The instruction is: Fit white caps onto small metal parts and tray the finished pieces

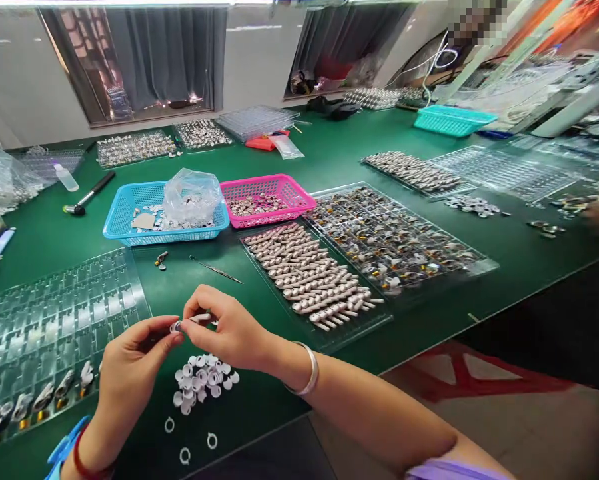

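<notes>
My left hand (132, 363) pinches a small white earbud part (175, 327) between thumb and index finger. My right hand (226, 327) meets it there, its fingertips closed around the same part, with a white stem (200, 319) showing between the fingers. Both hands hover over the green table, and the fingers hide much of the piece. Below them lies a pile of small white round caps (204, 380), with several thin white rings (184, 456) nearer the edge. Beyond the hands are tweezers (216, 269) and a small loose part with a gold end (161, 261).
A clear slotted tray (79, 307) lies at left, parts along its front row. Blue (114, 233) and pink (299, 190) baskets stand behind. Right of my hands are a tray of white earbud shells (304, 273) and one of assembled-looking parts (394, 233). A hammer (90, 193) lies back left.
</notes>
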`<state>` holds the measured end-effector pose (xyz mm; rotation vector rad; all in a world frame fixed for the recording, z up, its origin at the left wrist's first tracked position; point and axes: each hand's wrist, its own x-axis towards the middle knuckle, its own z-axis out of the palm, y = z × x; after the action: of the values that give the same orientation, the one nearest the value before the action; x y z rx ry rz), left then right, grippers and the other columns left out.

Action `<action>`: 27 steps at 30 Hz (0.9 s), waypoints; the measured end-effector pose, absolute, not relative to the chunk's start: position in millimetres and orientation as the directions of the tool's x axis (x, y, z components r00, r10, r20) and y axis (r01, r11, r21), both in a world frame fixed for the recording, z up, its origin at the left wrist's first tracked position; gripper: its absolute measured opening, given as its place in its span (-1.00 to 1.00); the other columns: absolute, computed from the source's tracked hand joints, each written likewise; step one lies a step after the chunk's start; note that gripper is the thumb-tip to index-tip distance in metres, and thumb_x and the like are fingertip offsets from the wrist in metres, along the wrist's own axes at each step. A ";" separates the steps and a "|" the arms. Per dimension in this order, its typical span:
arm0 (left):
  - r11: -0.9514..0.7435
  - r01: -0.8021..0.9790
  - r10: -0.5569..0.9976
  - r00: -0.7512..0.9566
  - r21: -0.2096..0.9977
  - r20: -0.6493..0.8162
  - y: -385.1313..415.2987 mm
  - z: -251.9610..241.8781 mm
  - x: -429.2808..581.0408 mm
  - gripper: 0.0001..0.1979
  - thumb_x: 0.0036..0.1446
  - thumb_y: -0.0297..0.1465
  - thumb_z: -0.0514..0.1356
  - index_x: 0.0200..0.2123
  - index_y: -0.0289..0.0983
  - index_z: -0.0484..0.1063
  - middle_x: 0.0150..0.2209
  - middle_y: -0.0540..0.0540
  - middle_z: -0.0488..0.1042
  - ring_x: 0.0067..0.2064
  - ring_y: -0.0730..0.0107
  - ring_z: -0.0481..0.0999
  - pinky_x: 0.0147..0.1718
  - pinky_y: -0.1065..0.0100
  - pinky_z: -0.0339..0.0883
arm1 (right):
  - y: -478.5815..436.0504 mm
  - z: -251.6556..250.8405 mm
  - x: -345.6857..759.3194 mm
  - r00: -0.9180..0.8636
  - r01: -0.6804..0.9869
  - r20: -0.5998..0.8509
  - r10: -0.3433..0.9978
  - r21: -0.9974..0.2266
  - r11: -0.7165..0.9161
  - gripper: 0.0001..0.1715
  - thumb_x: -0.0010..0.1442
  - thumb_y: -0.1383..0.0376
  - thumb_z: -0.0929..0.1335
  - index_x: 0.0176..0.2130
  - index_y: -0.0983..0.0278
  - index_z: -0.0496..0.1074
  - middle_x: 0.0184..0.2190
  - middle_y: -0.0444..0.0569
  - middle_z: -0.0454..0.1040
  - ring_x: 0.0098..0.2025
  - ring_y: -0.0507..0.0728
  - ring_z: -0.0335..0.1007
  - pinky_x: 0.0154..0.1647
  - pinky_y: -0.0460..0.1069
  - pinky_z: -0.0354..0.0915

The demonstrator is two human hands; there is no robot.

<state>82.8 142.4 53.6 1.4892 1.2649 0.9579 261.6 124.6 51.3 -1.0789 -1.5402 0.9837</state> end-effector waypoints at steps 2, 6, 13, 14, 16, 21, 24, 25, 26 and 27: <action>-0.054 0.272 0.983 0.182 0.961 0.004 142.2 52.4 82.6 -0.77 -0.16 -0.27 0.44 -0.36 -0.18 0.65 -0.40 -0.04 0.68 -0.38 0.28 0.65 -0.34 0.39 0.56 | 124.0 50.3 260.8 -0.134 0.192 0.269 0.954 -0.937 0.291 -0.90 0.12 0.33 0.36 -0.42 0.27 0.35 -0.42 -0.15 0.27 -0.43 -0.01 0.21 -0.41 -0.08 0.19; -0.075 0.294 0.979 0.205 0.953 0.014 141.5 51.3 82.3 -0.81 -0.13 -0.28 0.42 -0.37 -0.17 0.65 -0.41 -0.03 0.67 -0.40 0.31 0.64 -0.36 0.42 0.55 | 123.9 47.9 259.6 -0.139 0.221 0.298 0.944 -0.920 0.323 -0.89 0.11 0.35 0.36 -0.44 0.27 0.34 -0.43 -0.15 0.27 -0.42 0.00 0.22 -0.39 -0.08 0.19; -0.104 0.304 0.977 0.209 0.947 0.040 140.6 52.2 82.9 -0.82 -0.14 -0.29 0.42 -0.38 -0.17 0.64 -0.41 -0.03 0.67 -0.39 0.28 0.64 -0.35 0.37 0.56 | 123.8 48.2 260.4 -0.144 0.224 0.266 0.953 -0.930 0.293 -0.89 0.11 0.37 0.36 -0.44 0.27 0.34 -0.43 -0.15 0.27 -0.43 0.00 0.22 -0.39 -0.08 0.19; -0.108 0.304 0.977 0.206 0.946 0.046 140.6 52.1 83.1 -0.82 -0.14 -0.29 0.42 -0.38 -0.17 0.64 -0.41 -0.03 0.67 -0.40 0.28 0.64 -0.35 0.37 0.56 | 123.8 48.1 260.3 -0.145 0.224 0.265 0.953 -0.930 0.292 -0.89 0.11 0.37 0.36 -0.45 0.27 0.34 -0.43 -0.15 0.28 -0.43 0.00 0.22 -0.39 -0.08 0.19; -0.119 0.304 0.977 0.206 0.945 0.057 140.3 51.8 83.7 -0.82 -0.13 -0.29 0.42 -0.38 -0.17 0.64 -0.41 -0.03 0.67 -0.41 0.28 0.64 -0.37 0.37 0.56 | 123.7 47.7 260.1 -0.147 0.226 0.262 0.954 -0.930 0.290 -0.89 0.10 0.39 0.36 -0.45 0.27 0.33 -0.43 -0.16 0.28 -0.42 0.00 0.23 -0.38 -0.08 0.20; -0.178 0.320 0.973 0.201 0.930 0.117 138.0 51.1 85.4 -0.82 -0.10 -0.30 0.40 -0.37 -0.19 0.61 -0.42 -0.02 0.65 -0.39 0.27 0.64 -0.34 0.33 0.58 | 123.7 47.6 259.9 -0.157 0.231 0.244 0.957 -0.933 0.275 -0.89 0.10 0.37 0.36 -0.45 0.27 0.33 -0.42 -0.15 0.28 -0.42 0.00 0.23 -0.38 -0.08 0.20; -0.252 0.328 0.959 0.209 0.910 0.190 136.2 51.1 84.9 -0.74 -0.05 -0.34 0.37 -0.22 -0.18 0.55 -0.40 0.02 0.64 -0.38 0.31 0.64 -0.30 0.34 0.58 | 124.4 47.8 260.0 -0.151 0.220 0.235 0.960 -0.939 0.264 -0.89 0.10 0.36 0.36 -0.45 0.27 0.32 -0.43 -0.15 0.27 -0.43 0.00 0.22 -0.39 -0.08 0.20; -0.281 0.329 0.951 0.225 0.902 0.214 135.6 51.0 84.3 -0.71 -0.02 -0.35 0.36 -0.16 -0.17 0.51 -0.39 0.03 0.64 -0.38 0.33 0.64 -0.30 0.35 0.57 | 124.6 47.8 260.0 -0.147 0.206 0.225 0.963 -0.946 0.252 -0.88 0.10 0.34 0.36 -0.44 0.27 0.32 -0.42 -0.15 0.27 -0.43 -0.01 0.22 -0.40 -0.09 0.20; -0.309 0.331 0.942 0.238 0.892 0.238 135.0 50.8 83.5 -0.69 0.01 -0.37 0.34 -0.12 -0.16 0.47 -0.38 0.04 0.65 -0.37 0.35 0.64 -0.30 0.37 0.56 | 124.9 47.9 260.0 -0.145 0.181 0.207 0.967 -0.956 0.232 -0.88 0.11 0.33 0.36 -0.44 0.27 0.32 -0.42 -0.15 0.27 -0.43 -0.01 0.21 -0.42 -0.09 0.20; -0.336 0.336 0.933 0.248 0.880 0.261 134.3 50.6 82.7 -0.68 0.04 -0.38 0.33 -0.09 -0.15 0.44 -0.37 0.04 0.65 -0.37 0.37 0.65 -0.30 0.38 0.56 | 125.2 48.0 260.0 -0.147 0.147 0.183 0.972 -0.968 0.205 -0.87 0.11 0.31 0.37 -0.43 0.27 0.32 -0.42 -0.15 0.27 -0.44 -0.01 0.21 -0.43 -0.09 0.20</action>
<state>82.7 134.3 50.6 1.8148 1.1628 1.0717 260.0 125.2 48.0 -1.1102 -1.5124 1.0746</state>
